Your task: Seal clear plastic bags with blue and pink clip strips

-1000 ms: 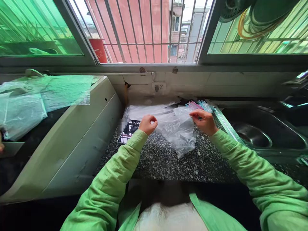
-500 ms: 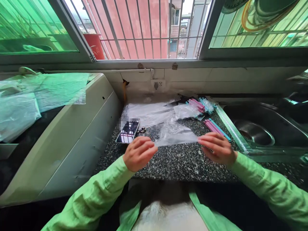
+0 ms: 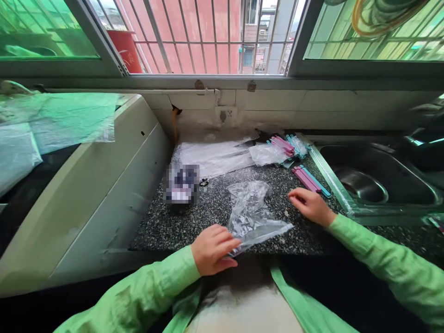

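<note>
A clear plastic bag (image 3: 252,212) lies crumpled on the speckled dark countertop (image 3: 215,210), its open end near the front edge. My left hand (image 3: 213,249) pinches that near end of the bag at the counter's edge. My right hand (image 3: 310,206) is off the bag, fingers loosely curled and empty, resting on the counter just short of a few pink and blue sticks (image 3: 308,178). Both sleeves are light green.
More clear bags (image 3: 217,157) and a packet of pink and blue sticks (image 3: 287,145) lie at the back by the wall. A phone (image 3: 181,182) lies left of the bag. A steel sink (image 3: 367,182) is at right, a white appliance (image 3: 86,185) at left.
Both hands brought the bag from held up near the back down onto the counter by the front edge. My right hand let go of it and moved right toward the loose sticks.
</note>
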Demonstrator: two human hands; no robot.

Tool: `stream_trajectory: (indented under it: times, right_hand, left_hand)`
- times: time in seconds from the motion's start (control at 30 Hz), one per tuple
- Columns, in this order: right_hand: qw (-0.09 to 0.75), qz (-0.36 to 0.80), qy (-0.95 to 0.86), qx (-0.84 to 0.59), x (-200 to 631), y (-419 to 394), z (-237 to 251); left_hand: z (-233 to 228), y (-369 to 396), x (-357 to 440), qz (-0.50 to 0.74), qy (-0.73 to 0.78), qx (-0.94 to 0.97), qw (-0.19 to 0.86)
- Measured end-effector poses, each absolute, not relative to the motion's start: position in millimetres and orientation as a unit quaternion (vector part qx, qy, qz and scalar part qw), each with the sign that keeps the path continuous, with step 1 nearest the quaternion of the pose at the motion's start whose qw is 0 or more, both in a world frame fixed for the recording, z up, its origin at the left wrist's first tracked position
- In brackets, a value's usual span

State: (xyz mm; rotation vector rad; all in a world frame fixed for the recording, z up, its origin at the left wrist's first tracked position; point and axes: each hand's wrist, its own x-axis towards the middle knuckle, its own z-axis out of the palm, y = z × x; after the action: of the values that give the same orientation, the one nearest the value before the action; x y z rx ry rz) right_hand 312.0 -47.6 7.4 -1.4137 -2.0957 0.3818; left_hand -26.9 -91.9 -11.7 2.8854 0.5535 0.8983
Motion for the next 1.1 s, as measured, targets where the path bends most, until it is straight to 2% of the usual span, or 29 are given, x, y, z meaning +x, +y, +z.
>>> stream_trajectory:
  times: [0.07,0.13,0.23,0.37,0.5,0.6,0.73,0.83,1.0,1.1]
  right_hand:
    - [0.256,0.275,-0.712,-0.593,307.9,-21.6,5.7]
    - [0.217,0.405,-0.649,-0.607,298.4,-0.1,2.7]
    - [0.192,0.470,-0.627,-0.591,280.0,19.4,-1.0]
    - [0.237,0.439,-0.667,-0.553,264.1,30.2,2.7]
    - [0.297,0.386,-0.692,-0.533,268.8,36.9,15.6]
    - [0.323,0.361,-0.685,-0.544,280.1,41.5,24.0]
    - [0.356,0.365,-0.657,-0.555,290.6,45.7,29.4]
    - [0.392,0.364,-0.642,-0.549,289.9,50.3,31.6]
    - [0.388,0.351,-0.655,-0.545,276.5,70.5,31.3]
    - [0.371,0.308,-0.667,-0.568,266.1,85.3,26.4]
  left_hand:
    - [-9.8,-73.1,-26.2,0.338,0.279,0.895,0.081]
    - [-6.3,-46.2,-21.5,0.315,0.406,0.852,0.102]
    - [-2.9,-4.7,-6.8,0.230,0.522,0.815,0.105]
    - [-7.7,27.8,15.2,0.143,0.575,0.796,0.128]
    - [-15.2,39.3,21.5,0.137,0.579,0.784,0.178]
    - [-14.8,43.3,16.3,0.185,0.576,0.746,0.280]
    - [-5.5,41.8,8.6,0.314,0.544,0.628,0.460]
    - [0.3,40.2,5.5,0.386,0.511,0.566,0.519]
    - [-1.8,51.7,-1.2,0.429,0.566,0.524,0.471]
    - [-1.8,47.3,-6.3,0.454,0.622,0.533,0.350]
